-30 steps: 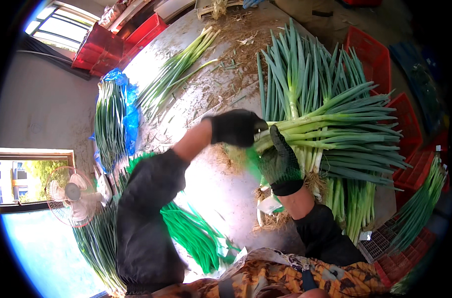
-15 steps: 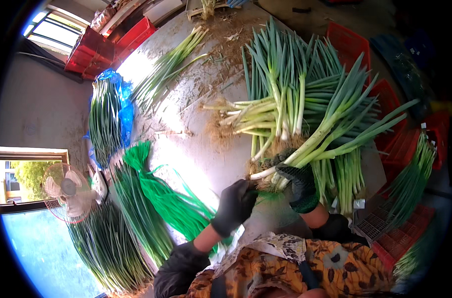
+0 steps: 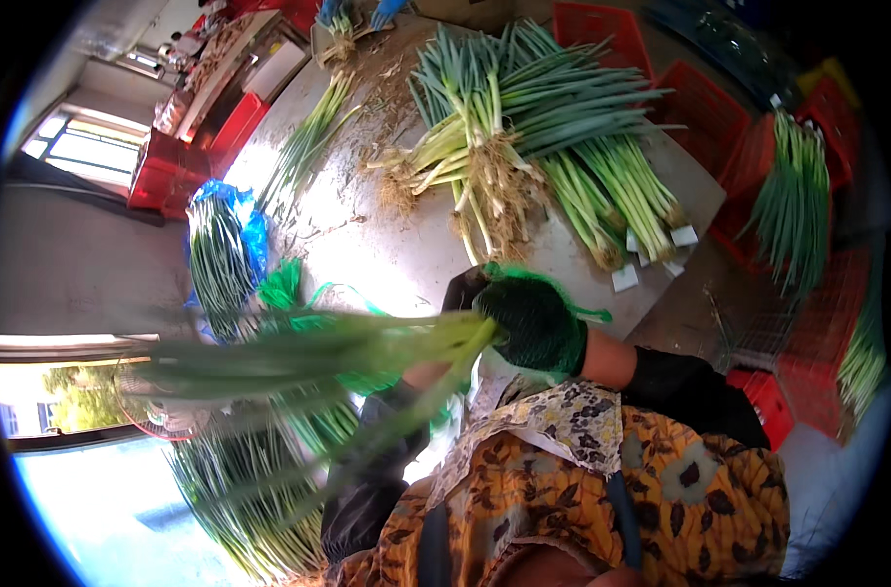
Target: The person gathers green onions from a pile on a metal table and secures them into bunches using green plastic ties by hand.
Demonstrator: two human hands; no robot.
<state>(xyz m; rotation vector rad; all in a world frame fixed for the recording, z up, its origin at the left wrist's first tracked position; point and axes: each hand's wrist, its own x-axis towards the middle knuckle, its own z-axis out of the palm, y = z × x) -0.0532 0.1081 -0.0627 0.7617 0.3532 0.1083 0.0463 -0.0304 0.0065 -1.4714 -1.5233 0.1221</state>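
My right hand (image 3: 535,323), in a dark glove with green mesh about it, is closed on several green onions (image 3: 396,338). Their leaves stretch left across my left forearm and are smeared by motion. Close beside it, my left hand (image 3: 465,288), also dark-gloved, is partly hidden behind the right one, so its fingers do not show. Beyond both hands lies a large pile of green onions (image 3: 484,88), roots toward me. Green netting (image 3: 281,284) lies to the left, partly covered by the moving leaves.
Bundled green onions (image 3: 240,479) stand at lower left; another bundle lies in blue plastic (image 3: 251,230). Tagged bundles (image 3: 626,191) lie right of the pile. Red crates (image 3: 705,112) line the right side. At the far edge, another person's blue-gloved hand (image 3: 387,12) shows. A fan stands by the window.
The green onions in my right hand have swung from pointing right to pointing left across my body. My hands have come together, and the view has shifted.
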